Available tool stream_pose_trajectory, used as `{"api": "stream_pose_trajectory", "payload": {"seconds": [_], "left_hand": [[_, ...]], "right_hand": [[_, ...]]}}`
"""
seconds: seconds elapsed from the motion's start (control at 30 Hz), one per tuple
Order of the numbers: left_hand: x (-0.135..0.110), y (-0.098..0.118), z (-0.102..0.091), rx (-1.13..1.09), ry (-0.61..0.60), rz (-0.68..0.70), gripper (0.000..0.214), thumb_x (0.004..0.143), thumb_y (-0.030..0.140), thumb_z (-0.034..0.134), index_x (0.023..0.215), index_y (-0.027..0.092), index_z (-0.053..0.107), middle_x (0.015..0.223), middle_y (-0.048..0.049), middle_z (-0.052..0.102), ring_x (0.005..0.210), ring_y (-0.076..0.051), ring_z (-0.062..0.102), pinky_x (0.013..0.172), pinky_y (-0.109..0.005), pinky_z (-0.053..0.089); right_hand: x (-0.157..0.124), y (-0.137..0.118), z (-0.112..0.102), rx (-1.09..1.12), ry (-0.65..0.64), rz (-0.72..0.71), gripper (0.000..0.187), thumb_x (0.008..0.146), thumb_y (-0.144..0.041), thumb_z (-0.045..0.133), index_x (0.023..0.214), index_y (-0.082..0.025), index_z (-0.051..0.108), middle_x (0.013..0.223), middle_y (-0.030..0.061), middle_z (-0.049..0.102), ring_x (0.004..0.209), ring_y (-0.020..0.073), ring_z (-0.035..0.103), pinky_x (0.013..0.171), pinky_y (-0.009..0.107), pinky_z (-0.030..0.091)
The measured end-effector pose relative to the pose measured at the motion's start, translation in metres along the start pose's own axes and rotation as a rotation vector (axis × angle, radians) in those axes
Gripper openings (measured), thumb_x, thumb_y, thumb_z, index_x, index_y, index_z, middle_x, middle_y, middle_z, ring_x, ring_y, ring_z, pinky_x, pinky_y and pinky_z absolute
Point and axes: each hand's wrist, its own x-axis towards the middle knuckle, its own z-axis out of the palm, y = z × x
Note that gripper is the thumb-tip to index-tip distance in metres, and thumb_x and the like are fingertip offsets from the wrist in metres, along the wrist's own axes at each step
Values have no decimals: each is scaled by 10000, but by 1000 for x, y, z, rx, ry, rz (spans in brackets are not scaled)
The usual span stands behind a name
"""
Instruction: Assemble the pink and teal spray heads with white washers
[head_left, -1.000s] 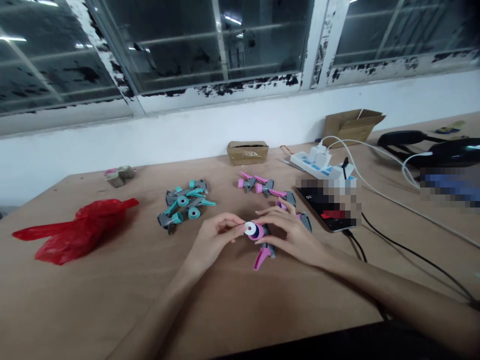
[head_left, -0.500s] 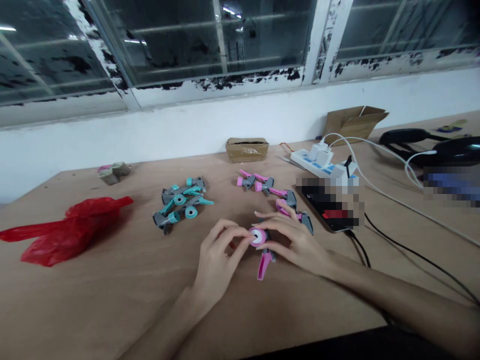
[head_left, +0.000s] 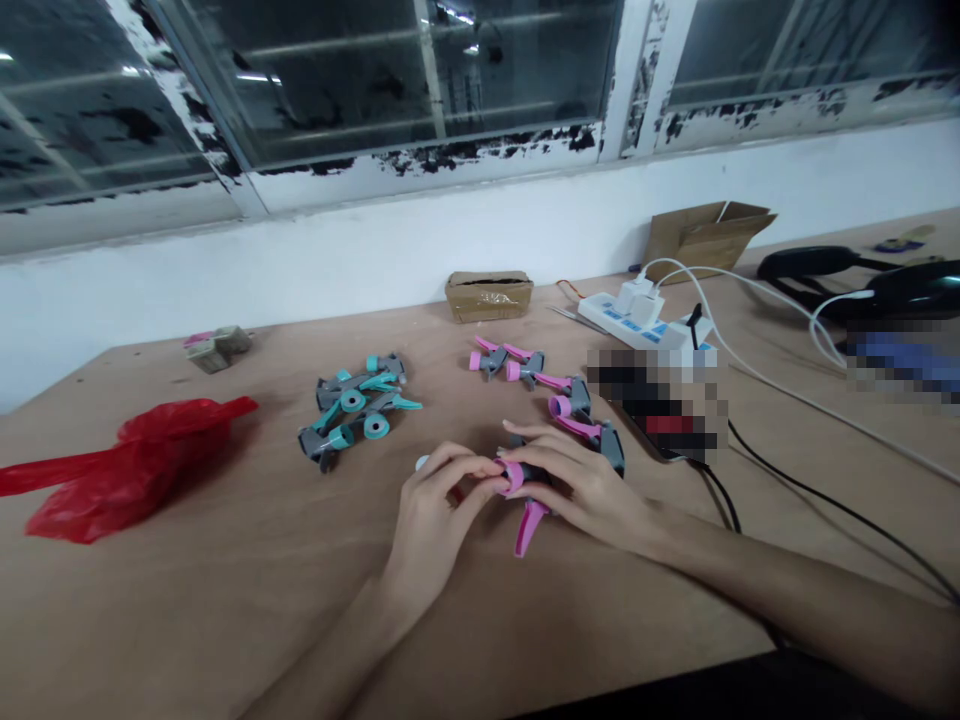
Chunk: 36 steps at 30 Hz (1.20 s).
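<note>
A pink and grey trigger spray head (head_left: 531, 525) lies between my hands, its pink lever towards me. My right hand (head_left: 592, 485) is closed around its grey body, which it partly hides. With thumb and index finger, my left hand (head_left: 442, 510) pinches the rim of the pink collar, which faces left. A small whitish piece (head_left: 422, 463) shows beside the left knuckles; I cannot tell whether it is held. Just beyond my right hand, several more pink and grey spray heads (head_left: 576, 395) lie in a slanting row. Teal and grey spray heads (head_left: 358, 400) form a cluster further left.
A red plastic bag (head_left: 142, 465) lies at left, with small blocks (head_left: 217, 348) behind it. By the wall stand a small cardboard box (head_left: 489, 297) and an open carton (head_left: 705, 240). A power strip (head_left: 630, 325), a phone (head_left: 652, 415) and cables (head_left: 847, 415) occupy the right.
The pink collar has turned so its white inner disc no longer shows. My left fingertips have moved slightly onto its rim. A whitish piece now shows by the left knuckles. The view has shifted slightly.
</note>
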Motion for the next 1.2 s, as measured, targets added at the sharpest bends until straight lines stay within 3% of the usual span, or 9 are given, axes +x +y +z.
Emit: {"api": "stream_pose_trajectory", "payload": {"seconds": [0.33, 0.73, 0.93, 1.03, 1.2], "left_hand": [[1, -1, 2, 10, 0, -115, 81, 774, 224, 630, 704, 195, 657, 745, 12, 626, 641, -112, 565, 560, -220, 421], [-3, -1, 9, -220, -54, -328, 133, 786, 302, 587, 801, 201, 672, 773, -12, 658, 690, -146, 590, 522, -215, 462], [0, 0, 7, -392, -73, -405, 163, 777, 315, 600, 807, 169, 667, 676, -6, 598, 565, -108, 530, 446, -183, 434], [0, 2, 4, -416, -116, -353, 196, 822, 326, 554, 831, 168, 671, 644, 4, 565, 521, -89, 511, 439, -178, 425], [-5, 2, 1, -99, 26, 25, 119, 826, 213, 555, 878, 188, 659, 642, 19, 526, 543, -82, 489, 517, -196, 429]], "right_hand": [[-1, -3, 5, -41, -30, -9, 246, 924, -217, 419, 1146, -150, 500, 1137, 131, 571, 1197, 227, 448, 948, 445, 463], [1, -6, 4, -134, -6, -16, 264, 921, -205, 412, 1148, -110, 507, 1134, 153, 572, 1171, 237, 465, 944, 439, 466], [4, -6, 1, -123, 13, 8, 263, 913, -220, 436, 1152, -147, 520, 1125, 128, 593, 1161, 224, 489, 941, 433, 470], [4, -4, -3, -121, 48, 10, 253, 906, -223, 457, 1133, -135, 525, 1132, 129, 597, 1170, 211, 485, 959, 407, 460], [3, -3, -7, -109, 42, 1, 265, 904, -247, 465, 1130, -125, 529, 1181, 144, 577, 1177, 205, 491, 1005, 422, 419]]}}
